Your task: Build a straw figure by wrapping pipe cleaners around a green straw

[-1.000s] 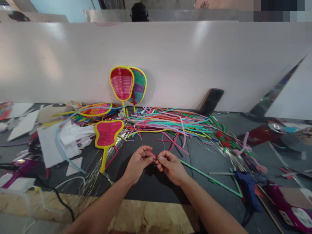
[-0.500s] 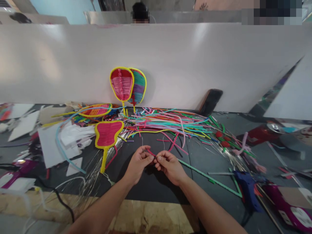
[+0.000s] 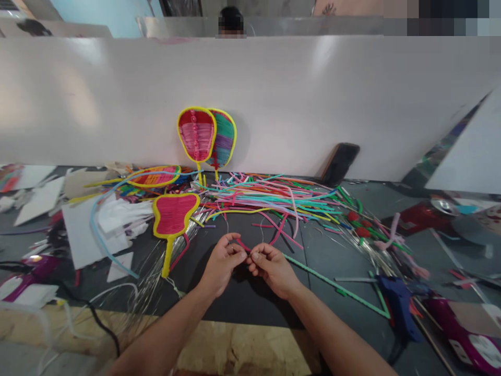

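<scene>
My left hand point(image 3: 227, 261) and my right hand point(image 3: 270, 265) meet fingertip to fingertip above the dark tabletop, both pinched closed. A dark pink pipe cleaner point(image 3: 242, 244) runs between them, its ends hidden by my fingers. Thin wire point(image 3: 226, 223) rises above each hand; whether it belongs to the same piece I cannot tell. Left of my hands lies a pink fan with a yellow rim and handle point(image 3: 176, 215). Beyond them is a heap of coloured pipe cleaners point(image 3: 266, 196). A long green pipe cleaner point(image 3: 321, 279) stretches away to the right.
Two fans point(image 3: 197, 133) lean on the white partition point(image 3: 274, 94), and a phone point(image 3: 340, 163) leans further right. A blue glue gun point(image 3: 397, 305), a red can point(image 3: 422, 216) and bundled wires are on the right. Paper scraps point(image 3: 82, 230) and cables point(image 3: 94, 313) crowd the left.
The view has shifted very slightly. Both hands keep almost the same pinch on the pink pipe cleaner.
</scene>
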### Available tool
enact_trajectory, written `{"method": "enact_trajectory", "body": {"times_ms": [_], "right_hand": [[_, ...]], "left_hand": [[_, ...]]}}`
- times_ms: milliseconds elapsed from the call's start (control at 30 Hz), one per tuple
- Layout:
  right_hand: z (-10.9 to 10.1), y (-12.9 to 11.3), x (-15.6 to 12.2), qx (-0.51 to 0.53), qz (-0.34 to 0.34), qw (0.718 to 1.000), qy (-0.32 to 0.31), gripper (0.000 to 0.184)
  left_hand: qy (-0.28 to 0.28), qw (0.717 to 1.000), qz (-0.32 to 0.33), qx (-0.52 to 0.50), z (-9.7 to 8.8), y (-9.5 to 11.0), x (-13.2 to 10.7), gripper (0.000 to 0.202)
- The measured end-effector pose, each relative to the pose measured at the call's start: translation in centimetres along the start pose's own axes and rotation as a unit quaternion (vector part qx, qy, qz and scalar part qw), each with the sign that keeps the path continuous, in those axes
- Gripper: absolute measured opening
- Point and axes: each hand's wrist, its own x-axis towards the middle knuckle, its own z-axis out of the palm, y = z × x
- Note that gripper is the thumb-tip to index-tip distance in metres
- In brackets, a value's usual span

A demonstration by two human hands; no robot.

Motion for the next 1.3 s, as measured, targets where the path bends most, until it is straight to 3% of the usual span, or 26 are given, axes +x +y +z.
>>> {"method": "enact_trajectory", "body": {"times_ms": [300,567,700,900,967,1000,1067,1133,1167,1233,1300], "right_hand": [[-0.2,0.1,0.3,-0.01,-0.013,1.0,0.008,0.026],[-0.3,-0.2,0.0,-0.136,-0.04,0.989,-0.033,0.038],[0.0,-1.8,-0.7,-0.227,-0.093,0.968,-0.054,0.035],[-0.2,-5.8,-3.0,-0.291,-0.145,0.946,-0.014,0.035],[-1.2,-6.8,-3.9,-0.385,-0.145,0.911,-0.013,0.032],[-1.9,-7.1,-4.4,-0.453,-0.148,0.879,-0.012,0.029],[-3.4,-7.5,-5.4,-0.604,-0.176,0.777,0.028,0.024],[-5.1,-7.5,-6.6,-0.73,-0.173,0.658,0.06,0.027],[-5.8,-7.4,-7.1,-0.771,-0.154,0.613,0.076,0.027],[-7.1,-7.1,-8.1,-0.819,-0.125,0.554,0.083,0.028],[-8.0,-6.6,-8.8,-0.842,-0.107,0.52,0.092,0.027]], "left_hand": [[-0.018,0.996,0.026,0.085,-0.5,-0.4,0.5,0.03],[0.086,0.987,0.087,0.104,-2.6,0.8,2.1,0.036],[0.108,0.984,0.115,0.087,-3.5,0.6,2.9,0.036],[0.105,0.983,0.133,0.073,-3.9,-0.1,3.3,0.034],[0.1,0.983,0.134,0.072,-4.0,-0.2,3.4,0.033],[0.097,0.984,0.134,0.072,-4.0,-0.3,3.4,0.033],[0.093,0.984,0.135,0.068,-4.2,-0.4,3.5,0.032],[0.09,0.984,0.137,0.064,-4.3,-0.4,3.6,0.031],[0.089,0.985,0.138,0.061,-4.3,-0.4,3.6,0.031],[0.087,0.985,0.14,0.057,-4.4,-0.5,3.7,0.03],[0.084,0.985,0.141,0.055,-4.4,-0.5,3.7,0.03]]}}
